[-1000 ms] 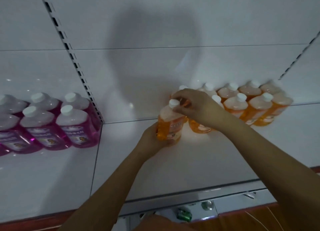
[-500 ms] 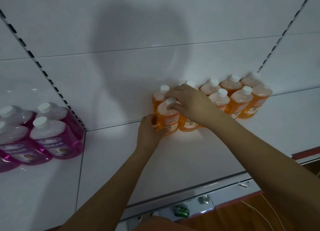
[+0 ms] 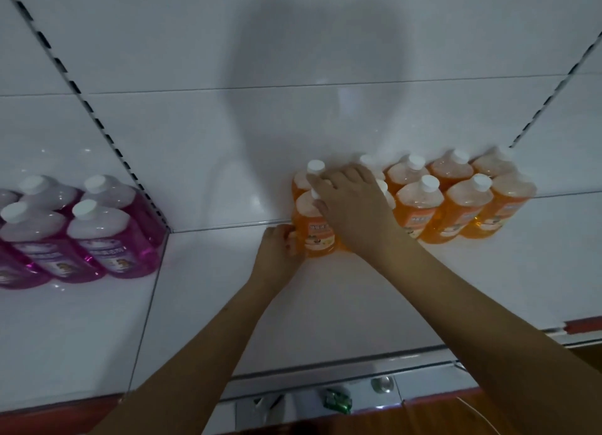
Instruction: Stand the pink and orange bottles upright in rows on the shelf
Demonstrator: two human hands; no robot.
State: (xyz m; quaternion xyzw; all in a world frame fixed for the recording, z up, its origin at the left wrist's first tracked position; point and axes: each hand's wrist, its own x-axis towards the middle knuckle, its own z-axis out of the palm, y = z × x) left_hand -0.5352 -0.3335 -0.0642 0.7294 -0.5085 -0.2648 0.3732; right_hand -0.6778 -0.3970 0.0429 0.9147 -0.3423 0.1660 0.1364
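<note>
Head view — glossy, perhaps plastic, orange bottles [image 3: 420, 210]

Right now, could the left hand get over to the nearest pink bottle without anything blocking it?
Probably yes. The left hand holds the front orange bottle, and only bare white shelf lies between it and the nearest pink bottle. It would need to let go first.

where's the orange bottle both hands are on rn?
Head view, centre-right: the labelled orange plastic bottle stands upright at the left end of the front orange row, near the shelf's back wall.
</note>
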